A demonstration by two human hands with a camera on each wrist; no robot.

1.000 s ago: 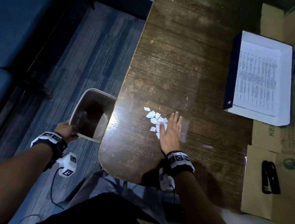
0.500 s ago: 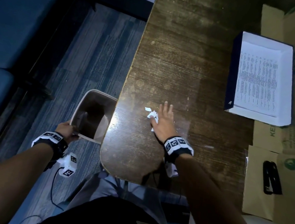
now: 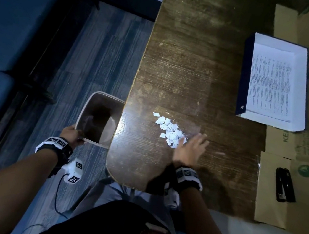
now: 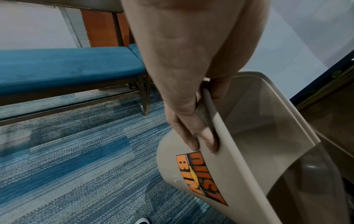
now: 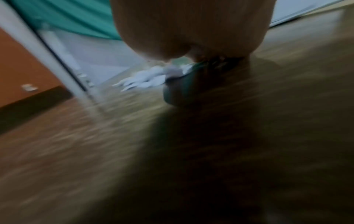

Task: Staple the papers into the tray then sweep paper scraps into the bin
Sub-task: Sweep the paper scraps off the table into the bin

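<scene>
Head view: paper scraps (image 3: 169, 131) lie just left of my right hand (image 3: 189, 148), fingers straight and spread on the surface (image 3: 184, 72); the pile's long axis runs far-left to near-right. Bare wood separates it from the left edge, below which my left hand (image 3: 70, 134) holds the bin (image 3: 83, 116).

Left wrist view: fingers (image 4: 193, 133) curl over the bin's rim.

Right wrist view: blurred; scraps ahead of the fingers.

Paper scraps (image 3: 169, 131) beside right hand (image 3: 189, 150)

place: office | cues: wooden desk (image 3: 195, 63); printed papers (image 3: 270, 82); stapler (image 3: 284, 184); carpet-tile floor (image 3: 98, 61); blue bench (image 4: 67, 66)
</scene>
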